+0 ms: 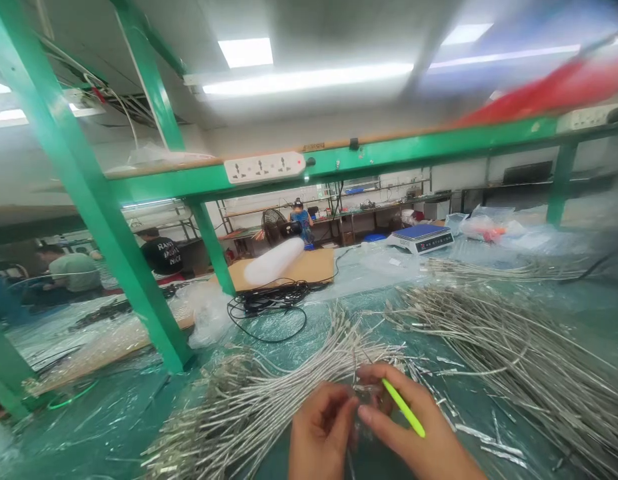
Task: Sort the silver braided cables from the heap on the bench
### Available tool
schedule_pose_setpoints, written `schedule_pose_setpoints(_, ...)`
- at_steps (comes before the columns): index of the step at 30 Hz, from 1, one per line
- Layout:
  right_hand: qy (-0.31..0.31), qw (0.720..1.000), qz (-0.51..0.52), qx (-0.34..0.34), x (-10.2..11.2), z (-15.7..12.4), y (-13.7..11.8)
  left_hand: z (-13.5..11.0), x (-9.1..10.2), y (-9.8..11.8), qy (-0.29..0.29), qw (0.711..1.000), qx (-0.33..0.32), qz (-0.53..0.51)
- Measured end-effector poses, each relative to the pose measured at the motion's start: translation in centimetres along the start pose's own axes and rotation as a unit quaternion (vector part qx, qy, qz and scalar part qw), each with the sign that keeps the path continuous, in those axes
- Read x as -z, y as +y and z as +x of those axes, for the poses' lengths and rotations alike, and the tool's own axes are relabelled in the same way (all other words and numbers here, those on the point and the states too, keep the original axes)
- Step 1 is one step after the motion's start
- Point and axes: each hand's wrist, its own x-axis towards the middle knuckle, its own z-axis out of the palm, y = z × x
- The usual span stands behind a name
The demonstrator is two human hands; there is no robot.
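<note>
My left hand (323, 428) is closed in a pinch at the lower middle, on what looks like a thin grey cable; blur and the fingers hide most of it. Close by on its right, my right hand (413, 417) is curled, with a neon yellow-green, pen-like stick (405, 408) tucked in it. The stick's kind does not show, and its front end is hidden. Beyond and to the left of both hands fans a bundle of grey cables (289, 390) with silvery ends. A larger pile of similar cables (509, 360) lies to the right.
Scraps of silvery foil (489, 443) lie right of my hands. Behind are coiled black cables (269, 300), a cardboard sheet (316, 263), a roll of white foam (275, 261) and a digital scale (421, 238). A green post (103, 220) and beam with a power strip (263, 167) frame the bench. Several people sit farther back.
</note>
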Motion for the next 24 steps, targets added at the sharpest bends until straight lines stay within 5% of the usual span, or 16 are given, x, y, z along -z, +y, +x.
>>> schedule_pose_setpoints(6,-0.055,0.997,-0.023,0.042,0.4,0.4,-0.1,-0.3,-0.3,1.1,-0.019,0.999,0.039,-0.015)
schedule_pose_setpoints(14,-0.088,0.996,0.002,0.03,0.4,0.6,-0.2,-0.2,0.1,0.7,-0.117,0.973,0.129,-0.154)
schedule_pose_setpoints(24,-0.098,0.993,0.051,0.046,0.5,0.1,-1.1,-0.2,0.3,1.3,-0.147,0.963,0.13,-0.185)
